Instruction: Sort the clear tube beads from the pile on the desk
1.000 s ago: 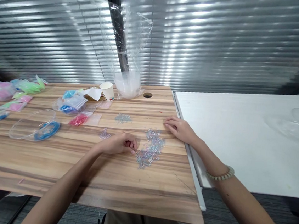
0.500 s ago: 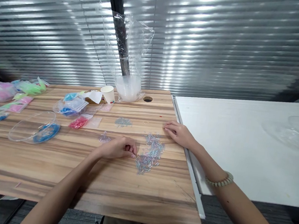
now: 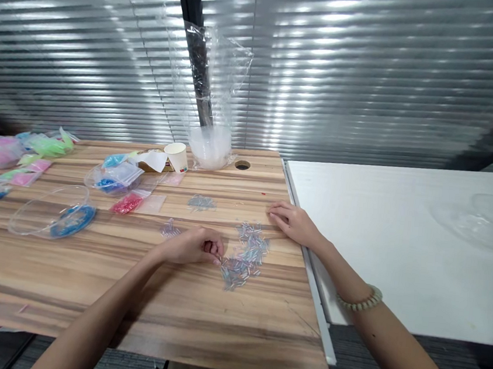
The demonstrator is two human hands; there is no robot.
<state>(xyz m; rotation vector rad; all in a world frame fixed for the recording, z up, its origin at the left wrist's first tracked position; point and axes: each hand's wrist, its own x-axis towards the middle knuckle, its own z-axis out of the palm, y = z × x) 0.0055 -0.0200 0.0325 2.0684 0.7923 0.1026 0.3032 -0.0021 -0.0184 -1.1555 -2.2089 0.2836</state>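
A spread pile of thin, shiny tube beads (image 3: 245, 258) in clear, bluish and pink tones lies on the wood-grain table (image 3: 189, 313). My left hand (image 3: 193, 245) is at the pile's left edge, thumb and fingertips pinched together against the outermost beads; whatever is between them is too small to make out. Beyond the pile, near the table's right edge, rests my right hand (image 3: 294, 222), its fingers curled and pressed together, their contents hidden. Two smaller bead heaps lie apart: a pinkish one (image 3: 170, 228) behind my left hand and a grey-blue one (image 3: 201, 203) farther back.
Leftward are a clear dish with blue beads (image 3: 73, 222), a red bead bag (image 3: 126, 203) and several colourful bags (image 3: 33, 153). A paper cup (image 3: 176, 157) and bagged plastic bowls (image 3: 210, 145) stand at the back. A white table (image 3: 381, 240) adjoins on the right.
My left fingertips stay at the pile's edge with barely any shift. The right hand keeps its place. The whole view has moved very slightly.
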